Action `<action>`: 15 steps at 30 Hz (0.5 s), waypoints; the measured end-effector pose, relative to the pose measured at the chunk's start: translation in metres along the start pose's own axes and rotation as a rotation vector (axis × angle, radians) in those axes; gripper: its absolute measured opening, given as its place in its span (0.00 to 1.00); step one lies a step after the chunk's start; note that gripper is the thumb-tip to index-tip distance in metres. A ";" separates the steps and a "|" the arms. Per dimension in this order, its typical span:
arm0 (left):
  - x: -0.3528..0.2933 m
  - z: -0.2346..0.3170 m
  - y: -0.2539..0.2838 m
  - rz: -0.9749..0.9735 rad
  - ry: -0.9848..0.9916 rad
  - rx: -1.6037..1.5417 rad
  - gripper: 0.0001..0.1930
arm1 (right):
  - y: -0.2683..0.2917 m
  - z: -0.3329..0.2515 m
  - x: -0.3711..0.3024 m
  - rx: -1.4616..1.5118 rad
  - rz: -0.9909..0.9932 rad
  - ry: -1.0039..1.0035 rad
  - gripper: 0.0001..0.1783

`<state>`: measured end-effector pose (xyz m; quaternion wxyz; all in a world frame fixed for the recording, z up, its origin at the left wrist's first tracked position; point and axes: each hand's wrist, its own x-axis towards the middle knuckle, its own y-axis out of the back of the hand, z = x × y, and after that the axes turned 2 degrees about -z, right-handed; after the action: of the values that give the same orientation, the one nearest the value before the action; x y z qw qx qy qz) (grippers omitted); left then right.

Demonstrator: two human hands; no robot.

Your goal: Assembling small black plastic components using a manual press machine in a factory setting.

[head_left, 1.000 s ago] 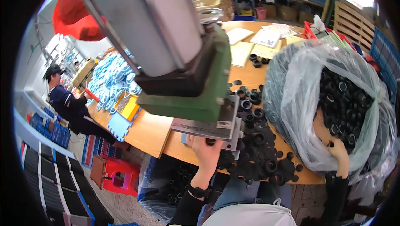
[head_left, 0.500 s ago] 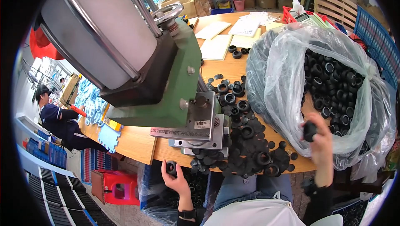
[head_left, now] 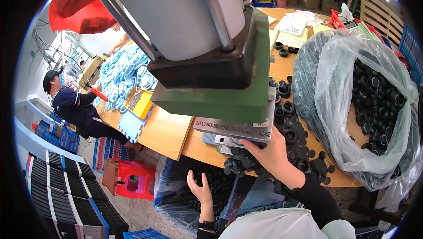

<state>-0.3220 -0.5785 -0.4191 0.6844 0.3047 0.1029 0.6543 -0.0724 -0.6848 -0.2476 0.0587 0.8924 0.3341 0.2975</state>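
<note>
My right hand [head_left: 277, 155] reaches in at the metal die [head_left: 233, 128] under the green press head [head_left: 207, 101]. Its thumb shows at the die's lower plate; the other fingers are behind the block, so whatever they hold is hidden. Below the table edge, my left hand [head_left: 202, 192] hovers with fingers apart and nothing visible in it, over a plastic-lined container [head_left: 166, 195] full of black round parts. Loose black rings and discs [head_left: 296, 136] lie heaped on the table beside the die. To the right stands a large clear plastic bag [head_left: 324, 76] holding many black ring-shaped parts [head_left: 374, 102].
Papers and pads [head_left: 291, 24] lie at the back of the wooden table [head_left: 154, 135]. A red stool [head_left: 141, 179] stands on the floor at left. Farther left, another person [head_left: 72, 109] works by a pile of light-blue pieces [head_left: 123, 78] and a yellow tray [head_left: 140, 103].
My right hand has moved left from the clear bag to the die, carrying a black part now out of sight. My left hand has lowered; the black ring it held is gone. The view has shifted.
</note>
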 end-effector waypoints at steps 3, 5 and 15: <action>0.014 0.027 -0.017 0.019 -0.116 -0.074 0.22 | -0.015 -0.005 0.008 0.048 0.031 -0.031 0.17; 0.028 0.049 -0.029 0.028 -0.278 -0.039 0.20 | -0.015 -0.009 0.011 -0.046 0.056 0.006 0.16; 0.140 0.015 -0.097 -0.422 -0.724 0.234 0.21 | -0.002 -0.009 -0.011 -0.170 -0.021 -0.027 0.34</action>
<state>-0.2162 -0.4445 -0.4249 0.7560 0.5624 -0.0103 0.3348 -0.0847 -0.6909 -0.2463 0.1418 0.8845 0.3163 0.3122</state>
